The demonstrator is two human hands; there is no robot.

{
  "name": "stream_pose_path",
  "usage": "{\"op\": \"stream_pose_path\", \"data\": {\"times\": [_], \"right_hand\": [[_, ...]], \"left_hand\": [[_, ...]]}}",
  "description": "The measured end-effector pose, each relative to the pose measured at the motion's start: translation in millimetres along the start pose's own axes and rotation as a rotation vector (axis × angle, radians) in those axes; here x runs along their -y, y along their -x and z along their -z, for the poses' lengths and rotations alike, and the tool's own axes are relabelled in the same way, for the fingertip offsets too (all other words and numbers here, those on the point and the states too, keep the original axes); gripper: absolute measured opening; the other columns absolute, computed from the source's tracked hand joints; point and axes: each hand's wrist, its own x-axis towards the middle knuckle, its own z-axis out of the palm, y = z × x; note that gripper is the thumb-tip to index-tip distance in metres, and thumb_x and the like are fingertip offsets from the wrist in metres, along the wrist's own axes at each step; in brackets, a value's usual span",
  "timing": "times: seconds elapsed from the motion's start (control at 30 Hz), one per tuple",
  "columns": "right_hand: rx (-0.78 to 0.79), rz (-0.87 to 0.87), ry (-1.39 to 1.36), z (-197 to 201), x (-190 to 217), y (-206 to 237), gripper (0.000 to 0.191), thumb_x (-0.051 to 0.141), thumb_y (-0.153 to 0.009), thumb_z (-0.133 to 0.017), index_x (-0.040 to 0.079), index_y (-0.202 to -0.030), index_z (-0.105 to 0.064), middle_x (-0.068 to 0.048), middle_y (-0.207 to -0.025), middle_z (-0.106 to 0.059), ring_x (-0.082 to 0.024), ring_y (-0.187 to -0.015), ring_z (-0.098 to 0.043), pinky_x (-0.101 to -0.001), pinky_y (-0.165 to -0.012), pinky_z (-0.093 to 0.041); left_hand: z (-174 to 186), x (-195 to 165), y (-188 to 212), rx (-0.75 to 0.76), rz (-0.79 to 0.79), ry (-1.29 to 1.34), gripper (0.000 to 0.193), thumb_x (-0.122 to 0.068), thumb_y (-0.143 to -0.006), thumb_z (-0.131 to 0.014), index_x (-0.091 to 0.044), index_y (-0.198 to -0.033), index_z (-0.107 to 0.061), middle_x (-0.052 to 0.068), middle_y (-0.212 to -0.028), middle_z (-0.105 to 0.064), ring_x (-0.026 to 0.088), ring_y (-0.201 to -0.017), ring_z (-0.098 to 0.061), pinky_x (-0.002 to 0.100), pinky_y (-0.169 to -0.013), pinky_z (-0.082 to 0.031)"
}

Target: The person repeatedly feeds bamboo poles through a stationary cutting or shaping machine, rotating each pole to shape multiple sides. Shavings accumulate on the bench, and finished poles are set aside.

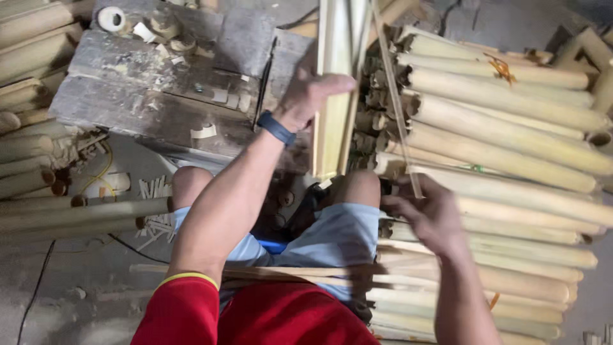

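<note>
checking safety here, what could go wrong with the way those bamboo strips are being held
1. The left hand grips a bundle of split bamboo strips bare, so raw edges could cut or splinter the fingers.
2. The right hand pinches a thin sliver that is long and loose; it may whip or snap.
3. The stacked bamboo poles beside the knee could roll down.

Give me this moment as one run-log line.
left hand: grips upright split bamboo piece | right hand: pinches thin bamboo strip | bamboo pole stack at right
</note>
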Motion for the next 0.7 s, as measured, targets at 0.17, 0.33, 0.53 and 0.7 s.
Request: {"op": "stream_pose_path", "data": {"times": [0.17, 0.33, 0.53, 0.7], "right_hand": [[0.189, -0.034, -0.261, -50, 24, -1, 0.047, -0.003, -0.079, -0.074, -0.003, -0.125, -0.060, -0.008, -0.109, -0.073, -0.015, -0.096, -0.075, -0.0278, -0.085, -0.066], [0.124, -0.193, -0.427, -78, -6, -5, 0.024, 0.006, -0.093, -0.076, -0.008, -0.112, -0.069, -0.007, -0.083, -0.073, -0.005, -0.059, -0.054, -0.0195, -0.050, -0.039], [0.036, -0.041, -0.784, -95, -29, -6, 0.017, -0.001, -0.091, -0.074, 0.005, -0.095, -0.059, -0.004, -0.066, -0.064, -0.008, -0.047, -0.051, -0.0227, -0.037, -0.029], [0.056, 0.067, -0.909, -84, -22, 3, 0.016, -0.005, -0.090, -0.071, 0.004, -0.099, -0.062, -0.006, -0.074, -0.063, -0.012, -0.056, -0.055, -0.0244, -0.051, -0.041]], "left_hand": [[1, 14, 1, -0.001, -0.050, -0.094, 0.068, -0.051, -0.082, -0.072, 0.003, -0.123, -0.068, 0.018, -0.120, -0.072, 0.024, -0.114, -0.067, 0.040, -0.102, -0.050], [-10, 2, 16, 0.062, -0.102, 0.042, 0.063, -0.046, -0.081, -0.078, 0.002, -0.122, -0.069, 0.025, -0.102, -0.074, 0.032, -0.088, -0.077, 0.045, -0.077, -0.068], [-23, -18, 38, -0.025, -0.246, -0.076, 0.069, -0.043, -0.073, -0.088, 0.001, -0.120, -0.064, 0.015, -0.100, -0.069, 0.030, -0.097, -0.074, 0.046, -0.084, -0.071], [-4, -13, 45, 0.044, -0.365, -0.153, 0.104, -0.064, -0.067, -0.093, 0.000, -0.135, -0.049, 0.012, -0.123, -0.061, 0.029, -0.124, -0.065, 0.044, -0.098, -0.064]]}}
